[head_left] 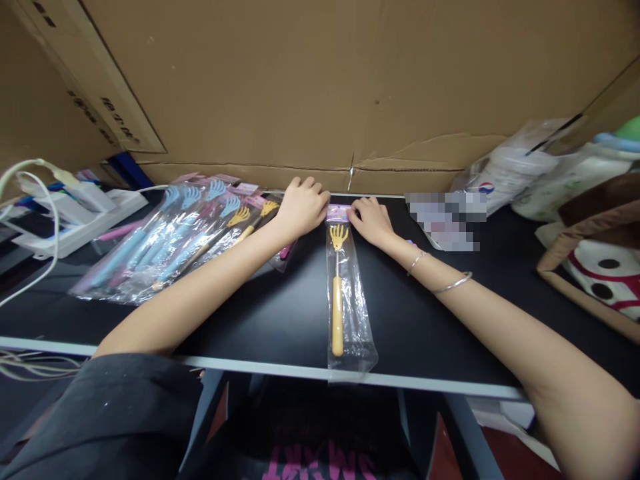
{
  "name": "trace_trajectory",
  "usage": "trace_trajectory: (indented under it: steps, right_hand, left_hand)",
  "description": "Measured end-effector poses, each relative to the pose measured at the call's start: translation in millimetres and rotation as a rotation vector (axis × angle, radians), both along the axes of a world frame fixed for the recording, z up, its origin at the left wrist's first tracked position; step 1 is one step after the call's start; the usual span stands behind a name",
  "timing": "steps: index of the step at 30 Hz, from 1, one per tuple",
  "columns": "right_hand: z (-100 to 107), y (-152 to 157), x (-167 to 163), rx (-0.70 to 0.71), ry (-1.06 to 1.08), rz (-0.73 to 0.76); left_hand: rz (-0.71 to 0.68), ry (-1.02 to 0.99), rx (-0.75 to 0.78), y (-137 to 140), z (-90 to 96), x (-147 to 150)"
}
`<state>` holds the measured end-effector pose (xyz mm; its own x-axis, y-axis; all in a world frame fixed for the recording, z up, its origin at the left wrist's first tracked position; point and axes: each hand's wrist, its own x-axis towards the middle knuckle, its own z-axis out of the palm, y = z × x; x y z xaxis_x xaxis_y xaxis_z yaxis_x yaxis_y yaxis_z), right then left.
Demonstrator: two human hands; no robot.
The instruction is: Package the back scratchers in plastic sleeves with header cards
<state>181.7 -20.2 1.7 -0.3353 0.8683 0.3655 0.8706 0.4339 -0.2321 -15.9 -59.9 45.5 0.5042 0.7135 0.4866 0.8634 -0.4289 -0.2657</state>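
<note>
A yellow back scratcher lies in a clear plastic bag in front of me, its claw end pointing away. A purple header card tops the bag. My left hand is closed at the card's left edge, fingers curled. At the right edge, my right hand pinches the card, thumb against it. The bag's lower end hangs slightly over the table's front edge. To the left lies a pile of bagged back scratchers, blue and yellow, partly behind my left forearm.
A white power strip with plugs and cables sits at the far left. Cardboard walls the back of the black table. On the right are a phone-like blurred item, a bagged Pepsi cup and a brown-edged bag.
</note>
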Motion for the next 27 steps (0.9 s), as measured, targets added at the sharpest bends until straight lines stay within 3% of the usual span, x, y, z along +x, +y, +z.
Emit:
trace_trajectory:
  steps: [4, 8, 15, 20, 27]
  right_hand:
    - [1, -2, 0, -0.007, -0.003, -0.007]
    - [1, -2, 0, -0.021, 0.015, -0.001]
    - [-3, 5, 3, -0.014, 0.107, 0.011]
    - [-3, 11, 5, -0.094, 0.281, -0.048]
    - [-2, 14, 7, -0.106, 0.403, -0.08]
  left_hand:
    - [-0.188, 0.124, -0.057, -24, 14.6, 8]
    - [-0.423, 0.269, -0.068, -56, 14.4, 6]
    - [-0.544, 0.295, -0.033, -99, -1.8, -23]
    - [-0.57, 0.319, -0.004, -103, -6.1, -29]
    - [-0.726, 0.358, 0.053, -89, -7.6, -7]
